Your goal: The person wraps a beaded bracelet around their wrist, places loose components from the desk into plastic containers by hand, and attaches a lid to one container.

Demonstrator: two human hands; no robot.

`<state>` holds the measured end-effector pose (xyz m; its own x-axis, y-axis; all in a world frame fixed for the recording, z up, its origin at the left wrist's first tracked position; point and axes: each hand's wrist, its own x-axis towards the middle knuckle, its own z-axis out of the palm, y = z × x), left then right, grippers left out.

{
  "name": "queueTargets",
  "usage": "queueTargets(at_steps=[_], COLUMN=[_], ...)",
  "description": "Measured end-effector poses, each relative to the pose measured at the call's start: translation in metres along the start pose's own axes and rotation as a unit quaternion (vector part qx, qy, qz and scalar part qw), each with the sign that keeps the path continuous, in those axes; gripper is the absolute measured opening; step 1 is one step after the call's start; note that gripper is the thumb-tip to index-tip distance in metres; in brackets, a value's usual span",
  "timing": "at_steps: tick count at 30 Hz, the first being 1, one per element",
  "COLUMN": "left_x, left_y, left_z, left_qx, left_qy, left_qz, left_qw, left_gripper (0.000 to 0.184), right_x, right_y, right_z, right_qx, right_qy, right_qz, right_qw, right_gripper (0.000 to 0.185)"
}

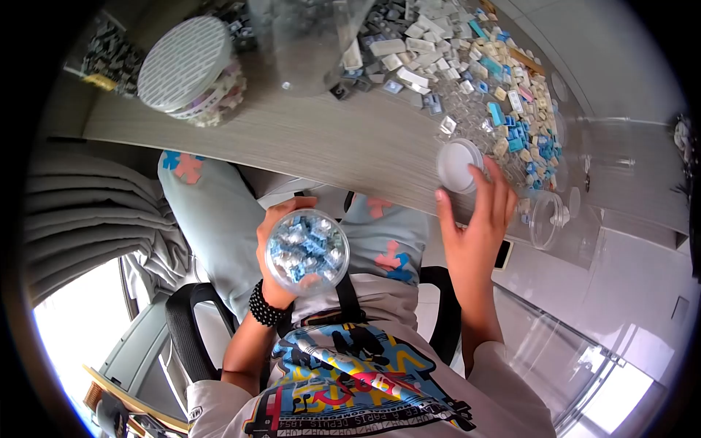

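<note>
My left hand (276, 226) is wrapped around a clear round jar (307, 290), held open end up over my lap. Light blue and clear keycaps (307, 248) fill the jar. At the desk's front edge lies a round white lid (458, 165). My right hand (478, 208) is over that edge with thumb and fingers apart, the index fingertip overlapping the lid's right side. Whether the fingertip touches the lid I cannot tell. Just right of my fingers, a clear jar (546, 219) lies on its side.
Loose keycaps (522, 120) in white, cream, blue and clear spread across the desk (314, 139). A tub with a white patterned lid (184, 62) stands at the left, near dark keycaps (109, 55). A large transparent container (303, 47) is at the back. Chair armrests (191, 321) flank me.
</note>
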<state>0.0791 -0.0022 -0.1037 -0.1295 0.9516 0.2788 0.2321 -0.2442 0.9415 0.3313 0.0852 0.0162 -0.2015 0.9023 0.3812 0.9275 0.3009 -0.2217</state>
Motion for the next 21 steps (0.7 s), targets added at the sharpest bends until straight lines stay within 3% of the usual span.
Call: queueTargets(at_steps=[5,7,9,12,13,15,17,18,20,21], left_x=[0.009,0.009,0.011,0.005,0.004,0.004,0.007,0.008,0.009,0.008], left_y=[0.017,0.015,0.026,0.019,0.018,0.016,0.025,0.025,0.021,0.02], left_z=[0.007,0.007,0.005,0.015,0.016,0.016,0.019,0.021,0.025,0.027], left_qx=[-0.051,-0.023,0.063,0.007,0.004,0.05,0.027,0.031,0.02,0.001], left_qy=[0.006,-0.008,-0.044,0.008,0.0,-0.026,-0.029,-0.039,-0.043,-0.043], left_qz=[0.006,0.002,-0.03,-0.029,-0.024,-0.027,-0.038,-0.042,-0.031,-0.039], left_qw=[0.999,1.0,0.997,1.0,1.0,0.998,0.998,0.998,0.998,0.998], left_gripper=[0.092,0.089,0.085,0.09,0.09,0.091,0.081,0.079,0.076,0.075], right_x=[-0.003,-0.005,-0.004,-0.013,-0.022,-0.028,-0.038,-0.038,-0.036,-0.035], right_y=[-0.002,-0.005,-0.008,-0.022,-0.031,-0.038,-0.052,-0.056,-0.056,-0.051], right_z=[0.009,0.008,-0.002,-0.025,-0.023,-0.013,-0.016,-0.013,-0.01,-0.01], right_qx=[0.074,0.109,0.239,0.488,0.579,0.641,0.665,0.689,0.717,0.721], right_qy=[-0.003,0.001,-0.022,-0.071,-0.061,-0.019,-0.054,-0.049,-0.047,-0.087], right_qz=[-0.03,-0.054,-0.076,-0.026,0.024,0.016,0.162,0.187,0.209,0.177], right_qw=[0.997,0.993,0.968,0.87,0.812,0.767,0.727,0.699,0.663,0.664], right_gripper=[0.023,0.022,0.019,0.006,0.007,0.009,0.016,0.017,0.019,0.024])
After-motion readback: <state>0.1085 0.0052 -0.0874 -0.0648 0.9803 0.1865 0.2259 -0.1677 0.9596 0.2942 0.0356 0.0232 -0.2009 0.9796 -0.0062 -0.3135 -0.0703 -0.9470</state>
